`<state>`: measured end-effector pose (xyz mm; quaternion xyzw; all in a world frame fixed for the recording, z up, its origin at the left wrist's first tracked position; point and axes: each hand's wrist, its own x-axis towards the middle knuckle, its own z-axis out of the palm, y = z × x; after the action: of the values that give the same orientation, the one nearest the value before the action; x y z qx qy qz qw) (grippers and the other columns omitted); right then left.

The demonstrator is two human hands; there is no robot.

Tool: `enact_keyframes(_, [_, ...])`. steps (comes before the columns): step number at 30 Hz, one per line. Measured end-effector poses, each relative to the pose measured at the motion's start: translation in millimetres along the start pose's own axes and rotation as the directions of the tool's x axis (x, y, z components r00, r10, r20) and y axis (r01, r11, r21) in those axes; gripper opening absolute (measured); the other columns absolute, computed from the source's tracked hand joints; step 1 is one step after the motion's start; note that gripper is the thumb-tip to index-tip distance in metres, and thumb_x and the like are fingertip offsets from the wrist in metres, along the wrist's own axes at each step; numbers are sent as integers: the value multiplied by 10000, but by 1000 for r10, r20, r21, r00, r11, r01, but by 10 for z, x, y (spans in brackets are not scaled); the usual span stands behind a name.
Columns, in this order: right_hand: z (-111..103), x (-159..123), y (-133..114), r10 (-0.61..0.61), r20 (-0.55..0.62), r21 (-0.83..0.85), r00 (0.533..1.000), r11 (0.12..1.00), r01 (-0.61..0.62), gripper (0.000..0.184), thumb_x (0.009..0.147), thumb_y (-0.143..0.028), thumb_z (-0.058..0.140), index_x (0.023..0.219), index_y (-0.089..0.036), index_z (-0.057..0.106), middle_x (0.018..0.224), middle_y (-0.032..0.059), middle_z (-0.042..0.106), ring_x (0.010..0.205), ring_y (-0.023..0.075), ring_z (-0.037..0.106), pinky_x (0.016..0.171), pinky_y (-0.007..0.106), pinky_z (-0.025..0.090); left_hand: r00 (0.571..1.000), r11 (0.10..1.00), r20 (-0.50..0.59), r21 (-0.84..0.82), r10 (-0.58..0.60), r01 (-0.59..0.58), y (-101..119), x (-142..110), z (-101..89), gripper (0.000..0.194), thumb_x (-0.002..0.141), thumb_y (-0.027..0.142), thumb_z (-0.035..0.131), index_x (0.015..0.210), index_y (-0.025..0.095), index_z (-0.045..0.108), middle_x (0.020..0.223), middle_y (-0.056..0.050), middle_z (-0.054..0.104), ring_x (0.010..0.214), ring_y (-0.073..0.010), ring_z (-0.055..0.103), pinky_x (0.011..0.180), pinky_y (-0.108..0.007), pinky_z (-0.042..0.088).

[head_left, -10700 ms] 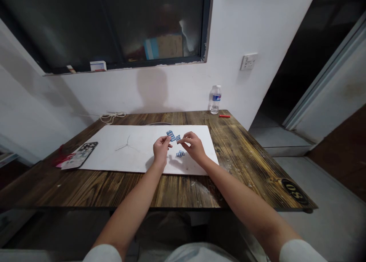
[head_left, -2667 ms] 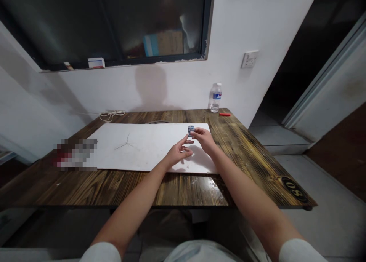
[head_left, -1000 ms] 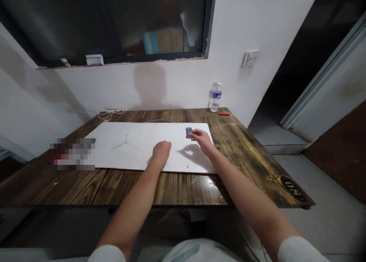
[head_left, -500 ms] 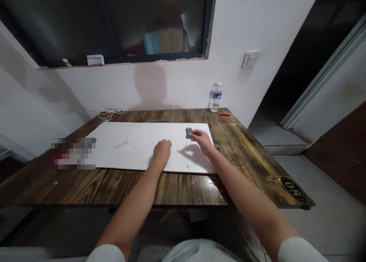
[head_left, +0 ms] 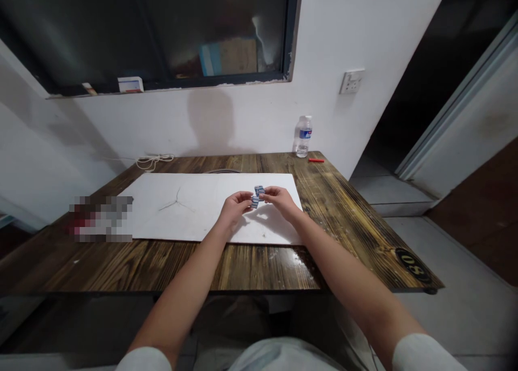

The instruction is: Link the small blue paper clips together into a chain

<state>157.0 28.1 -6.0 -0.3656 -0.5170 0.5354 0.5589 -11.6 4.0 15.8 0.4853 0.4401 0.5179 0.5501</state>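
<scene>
My left hand (head_left: 236, 208) and my right hand (head_left: 280, 201) meet above the right half of a white board (head_left: 174, 217). Between their fingertips is a small cluster of blue-and-white striped pieces (head_left: 256, 197). The lower piece (head_left: 254, 201) sits against my left fingertips, and the upper piece (head_left: 259, 191) sits against my right fingers. The fingers hide part of the cluster, so I cannot tell how the pieces join.
The board lies on a dark burnt-wood table (head_left: 162, 263). A water bottle (head_left: 303, 137) and a red stick (head_left: 316, 159) stand at the back right. A coiled white cord (head_left: 154, 162) lies at the back left, and a pixelated patch (head_left: 101, 219) covers an object at the left.
My left hand has moved right from the middle of the board and opened from a fist to reach the pieces. My right hand has moved slightly down and left with them.
</scene>
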Motion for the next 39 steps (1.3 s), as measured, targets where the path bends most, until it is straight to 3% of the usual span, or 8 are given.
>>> enact_keyframes(5, [44,-14,48,7,66,3,998,1000,-7,350,501,-383,840,733,-168,690,667,-3,653,593,110,523,612,269,408,995,996,-102,-85,-16,7,7,21,-30,284,559,187,729,832,157,657,813,-19,675,734,-121,629,713,-271,517])
enact_keyframes(10, [97,-44,49,3,42,-12,999,1000,-3,341,498,-380,837,720,-168,691,671,8,668,614,124,549,609,262,418,990,997,-139,-60,30,-39,-56,31,-25,293,554,221,739,823,155,643,827,-23,672,744,-125,627,732,-287,517])
enact_keyframes(16, [116,-52,53,7,2,-14,1000,1000,-7,343,477,-376,846,698,-168,687,673,19,680,623,137,576,621,275,422,991,997,-126,-51,53,-60,-127,25,12,318,528,245,773,803,149,645,748,-5,654,693,-115,612,694,-267,503])
enact_keyframes(23, [94,-21,95,-30,-44,37,999,999,32,347,473,-358,855,699,-161,680,669,16,671,580,125,554,590,280,421,985,982,-108,145,137,-121,-121,19,-9,337,568,342,795,809,139,675,720,-32,666,671,-132,603,638,-264,488])
enact_keyframes(31, [111,-26,84,-22,-45,80,999,996,25,362,451,-361,867,676,-171,656,641,3,657,554,121,545,580,283,433,985,996,-157,-28,75,-80,-93,29,-11,398,496,344,841,770,142,634,670,4,635,594,-102,588,665,-289,530])
enact_keyframes(39, [135,-41,81,-10,-55,90,998,996,15,378,430,-365,871,673,-175,652,638,-1,652,567,128,551,594,291,434,989,994,-119,81,89,-80,-89,-27,28,363,531,367,819,746,148,626,630,2,621,610,-122,596,598,-249,480])
